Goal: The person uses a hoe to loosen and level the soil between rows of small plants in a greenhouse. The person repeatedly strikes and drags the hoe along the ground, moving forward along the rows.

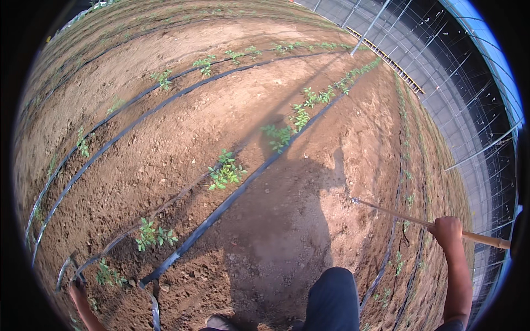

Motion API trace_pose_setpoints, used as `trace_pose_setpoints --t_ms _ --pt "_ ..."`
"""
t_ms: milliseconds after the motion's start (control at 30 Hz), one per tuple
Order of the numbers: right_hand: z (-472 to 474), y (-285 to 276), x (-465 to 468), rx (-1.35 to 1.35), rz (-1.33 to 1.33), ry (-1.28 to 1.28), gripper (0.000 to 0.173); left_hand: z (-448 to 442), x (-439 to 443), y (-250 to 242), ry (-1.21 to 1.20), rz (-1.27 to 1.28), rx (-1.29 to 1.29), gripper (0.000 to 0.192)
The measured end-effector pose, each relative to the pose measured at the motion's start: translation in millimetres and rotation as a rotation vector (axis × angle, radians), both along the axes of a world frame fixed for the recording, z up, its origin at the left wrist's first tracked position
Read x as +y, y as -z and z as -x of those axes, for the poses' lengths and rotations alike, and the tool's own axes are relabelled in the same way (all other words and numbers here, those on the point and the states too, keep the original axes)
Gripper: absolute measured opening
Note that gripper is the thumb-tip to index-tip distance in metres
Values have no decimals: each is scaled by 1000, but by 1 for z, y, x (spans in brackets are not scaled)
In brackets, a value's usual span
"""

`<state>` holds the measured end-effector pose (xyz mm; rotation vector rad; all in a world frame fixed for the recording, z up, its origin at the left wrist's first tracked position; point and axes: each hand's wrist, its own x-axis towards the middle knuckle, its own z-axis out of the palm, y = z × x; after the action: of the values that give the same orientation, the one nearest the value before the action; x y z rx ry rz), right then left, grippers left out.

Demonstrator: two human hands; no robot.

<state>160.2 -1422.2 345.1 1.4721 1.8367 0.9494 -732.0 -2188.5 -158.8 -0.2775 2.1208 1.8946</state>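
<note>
At the lower left, my left hand [78,289] is closed around the near end of a dark, flat drip irrigation tape [118,240]; its fingers are partly in shadow. My right hand [447,231] grips a bamboo pole [393,213] at the right. The pole's whitish tip points inward, over the bare soil. Beside the held tape grow small leafy seedlings [151,236], one of them [108,275] close to my left hand. A second black drip tape [215,213] runs along the other side of this row, its near end folded down at the bottom.
Further plant rows with paired drip tapes [136,111] curve across the soil at the left. More tapes [383,269] lie to the right of my knee [334,296]. Metal greenhouse posts [370,27] and a ladder-like frame [385,60] stand along the far right edge.
</note>
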Motion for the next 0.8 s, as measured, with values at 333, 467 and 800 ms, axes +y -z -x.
trace_pose_setpoints --t_ms 333,467,800 --pt "22 -3 3 -62 1 75 38 -51 59 -100 262 -294 -239 19" --pt "22 -2 3 -45 -5 83 39 -37 77 -143 338 94 62 27" --pt "20 0 0 -22 7 25 36 22 30 -129 453 904 385 16"
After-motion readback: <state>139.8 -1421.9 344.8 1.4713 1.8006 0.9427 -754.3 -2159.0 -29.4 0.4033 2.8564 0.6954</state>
